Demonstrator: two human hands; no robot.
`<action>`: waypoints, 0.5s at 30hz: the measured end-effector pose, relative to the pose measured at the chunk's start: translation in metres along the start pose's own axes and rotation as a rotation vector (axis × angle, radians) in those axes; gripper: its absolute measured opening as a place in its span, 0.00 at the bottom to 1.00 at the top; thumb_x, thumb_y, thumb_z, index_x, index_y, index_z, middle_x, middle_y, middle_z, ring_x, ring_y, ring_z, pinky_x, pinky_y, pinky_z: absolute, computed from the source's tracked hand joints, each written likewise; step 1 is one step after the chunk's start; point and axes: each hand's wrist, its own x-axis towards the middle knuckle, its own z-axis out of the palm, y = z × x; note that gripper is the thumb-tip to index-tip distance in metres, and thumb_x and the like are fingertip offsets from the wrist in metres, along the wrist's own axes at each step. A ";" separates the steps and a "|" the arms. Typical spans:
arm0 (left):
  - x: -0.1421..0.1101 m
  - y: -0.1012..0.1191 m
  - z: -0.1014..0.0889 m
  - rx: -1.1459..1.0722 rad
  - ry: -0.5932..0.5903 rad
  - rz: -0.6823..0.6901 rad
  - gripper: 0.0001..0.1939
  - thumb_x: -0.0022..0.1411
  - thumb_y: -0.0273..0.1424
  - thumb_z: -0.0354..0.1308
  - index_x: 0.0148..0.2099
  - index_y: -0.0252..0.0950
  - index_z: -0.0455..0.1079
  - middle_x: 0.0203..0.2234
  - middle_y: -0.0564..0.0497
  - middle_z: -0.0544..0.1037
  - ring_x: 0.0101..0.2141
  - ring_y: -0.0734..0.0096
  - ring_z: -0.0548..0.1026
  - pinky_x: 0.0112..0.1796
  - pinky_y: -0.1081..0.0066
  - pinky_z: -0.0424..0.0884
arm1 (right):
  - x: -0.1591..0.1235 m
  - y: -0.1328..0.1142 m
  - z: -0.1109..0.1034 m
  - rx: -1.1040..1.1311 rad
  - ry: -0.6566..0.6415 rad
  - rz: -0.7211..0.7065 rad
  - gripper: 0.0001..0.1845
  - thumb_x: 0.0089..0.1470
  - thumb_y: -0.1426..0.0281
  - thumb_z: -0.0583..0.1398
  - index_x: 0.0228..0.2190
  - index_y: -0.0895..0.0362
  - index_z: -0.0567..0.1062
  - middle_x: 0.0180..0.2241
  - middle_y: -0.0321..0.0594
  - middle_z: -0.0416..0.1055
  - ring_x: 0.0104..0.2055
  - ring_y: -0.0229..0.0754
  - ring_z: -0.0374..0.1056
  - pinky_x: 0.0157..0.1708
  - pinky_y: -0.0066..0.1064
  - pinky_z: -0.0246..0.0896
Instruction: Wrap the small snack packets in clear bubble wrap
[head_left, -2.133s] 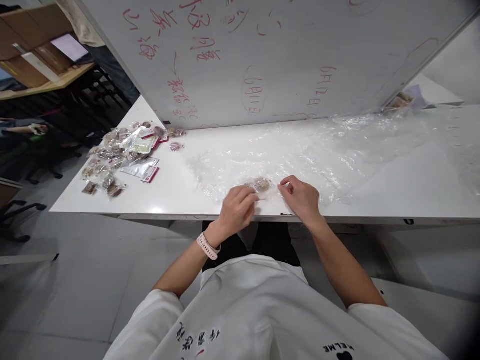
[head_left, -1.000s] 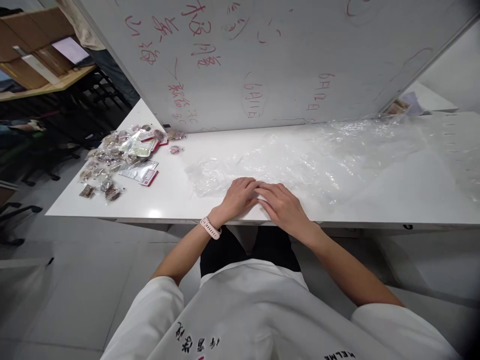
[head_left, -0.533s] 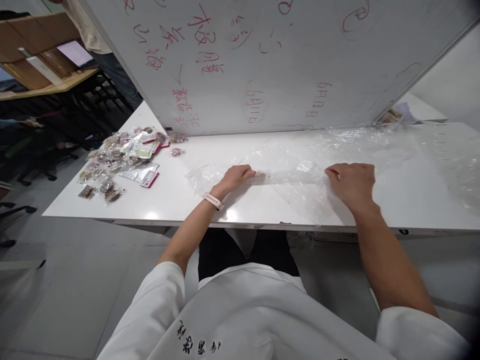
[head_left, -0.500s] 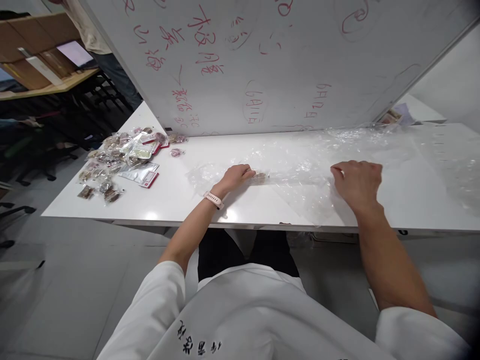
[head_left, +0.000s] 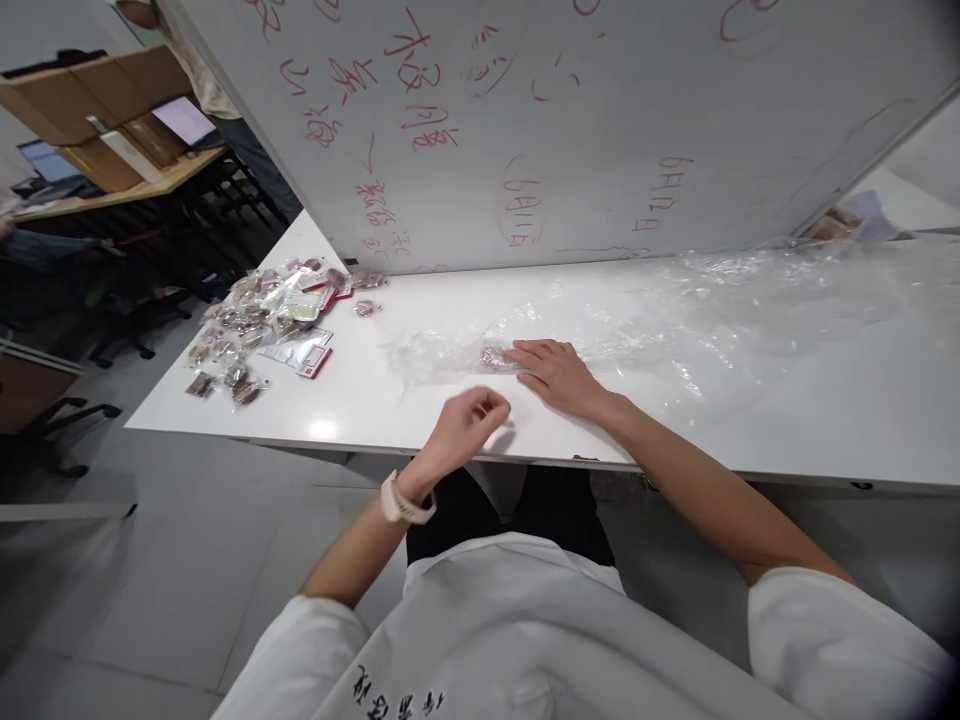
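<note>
I'm seeing the right hand [head_left: 559, 378] lying open on film [head_left: 442, 357] at the packet [head_left: 491, 356], left hand [head_left: 463, 425] now hovering nearside of it, curled grip unclear.

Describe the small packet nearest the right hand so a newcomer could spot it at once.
On the white table below the whiteboard, find the clear film. Near its left end, at the fingertips of the right hand, is the small packet. Unlike the piled packets, it lies amid the film.
</note>
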 end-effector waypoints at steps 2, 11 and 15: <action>-0.017 -0.006 -0.012 -0.343 -0.127 -0.151 0.15 0.70 0.39 0.55 0.52 0.37 0.73 0.47 0.42 0.80 0.43 0.61 0.80 0.43 0.60 0.77 | -0.002 0.003 0.003 -0.008 0.009 0.005 0.24 0.68 0.64 0.48 0.62 0.49 0.67 0.65 0.42 0.63 0.63 0.52 0.59 0.56 0.49 0.56; 0.054 -0.019 -0.024 -0.335 0.225 -0.200 0.20 0.75 0.38 0.43 0.63 0.40 0.64 0.60 0.40 0.72 0.57 0.60 0.74 0.52 0.57 0.75 | -0.002 -0.001 0.006 -0.007 0.049 0.006 0.23 0.69 0.64 0.48 0.60 0.50 0.70 0.64 0.42 0.65 0.62 0.52 0.60 0.55 0.48 0.55; 0.069 -0.011 -0.002 0.204 0.063 0.173 0.21 0.70 0.39 0.54 0.62 0.42 0.65 0.61 0.43 0.70 0.65 0.54 0.63 0.59 0.53 0.67 | -0.003 -0.001 0.006 -0.012 0.048 0.015 0.22 0.68 0.64 0.49 0.58 0.53 0.72 0.59 0.47 0.70 0.60 0.54 0.62 0.56 0.49 0.56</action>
